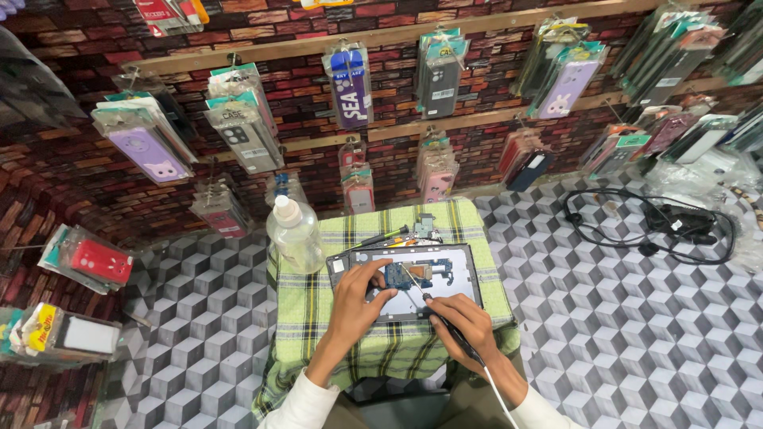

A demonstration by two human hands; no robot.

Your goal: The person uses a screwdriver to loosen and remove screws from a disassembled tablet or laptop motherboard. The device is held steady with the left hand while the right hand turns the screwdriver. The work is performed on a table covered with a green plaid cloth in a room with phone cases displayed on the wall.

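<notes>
While left hand (359, 295) fingers press tablet (453, 266), right hand (461, 322) grips tool (447, 324).

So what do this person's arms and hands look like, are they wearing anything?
Both hands, the left hand and the right hand, are bare: no gloves, and no rings or watch that I can make out. Each arm wears a long white sleeve ending below the wrist, leaving the forearms partly uncovered.

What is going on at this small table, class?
A person works on an opened dark rectangular tablet lying on a green checked cloth. The left hand steadies the blue circuit board inside it, while the right hand holds a corded black pen-shaped tool, tip toward the board. A clear plastic bottle stands beside the tablet.
</notes>
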